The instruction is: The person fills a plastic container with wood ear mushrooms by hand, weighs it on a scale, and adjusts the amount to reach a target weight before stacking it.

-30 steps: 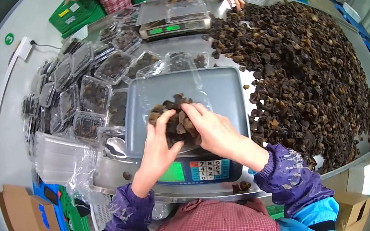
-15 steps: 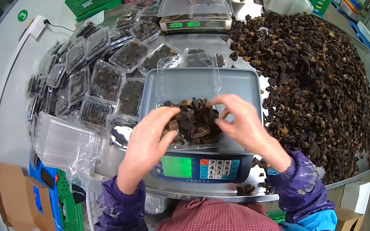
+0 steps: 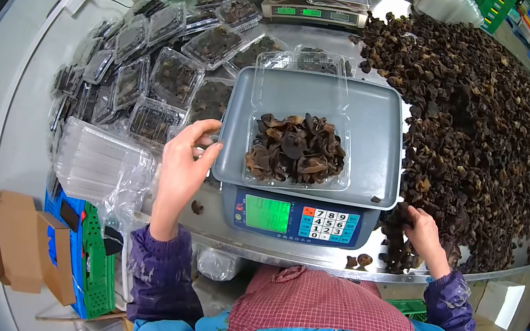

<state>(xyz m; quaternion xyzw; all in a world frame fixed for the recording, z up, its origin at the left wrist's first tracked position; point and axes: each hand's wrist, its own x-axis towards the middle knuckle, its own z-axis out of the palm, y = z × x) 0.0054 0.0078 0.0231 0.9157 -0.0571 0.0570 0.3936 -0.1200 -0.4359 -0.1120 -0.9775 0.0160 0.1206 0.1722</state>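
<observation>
On the grey pan of a digital weighing scale (image 3: 377, 163) sits a clear plastic clamshell box (image 3: 346, 172) with its lid raised. Dark wood ear mushrooms (image 3: 297, 146) are heaped in the box. My left hand (image 3: 187, 163) hovers by the pan's left edge, thumb and fingers apart, holding nothing. At the near left corner of the big mushroom heap (image 3: 479, 145), my right hand (image 3: 426, 238) has its fingers bent around some dark mushroom pieces (image 3: 398, 240); its fingertips are partly hidden among them. The scale's green display (image 3: 266, 214) is lit.
Filled clear boxes (image 3: 174, 77) are piled left of the scale. Nested clear boxes (image 3: 94, 161) lie at the table's left edge. Across the table stands another scale (image 3: 315, 12) with a person's hands behind it. Cardboard (image 3: 20, 244) and a green crate (image 3: 96, 270) are below left.
Both hands have left the mushrooms in the box. My right hand moved right and down to the heap's edge; my left hand drew back left of the pan. The camera view shifted too.
</observation>
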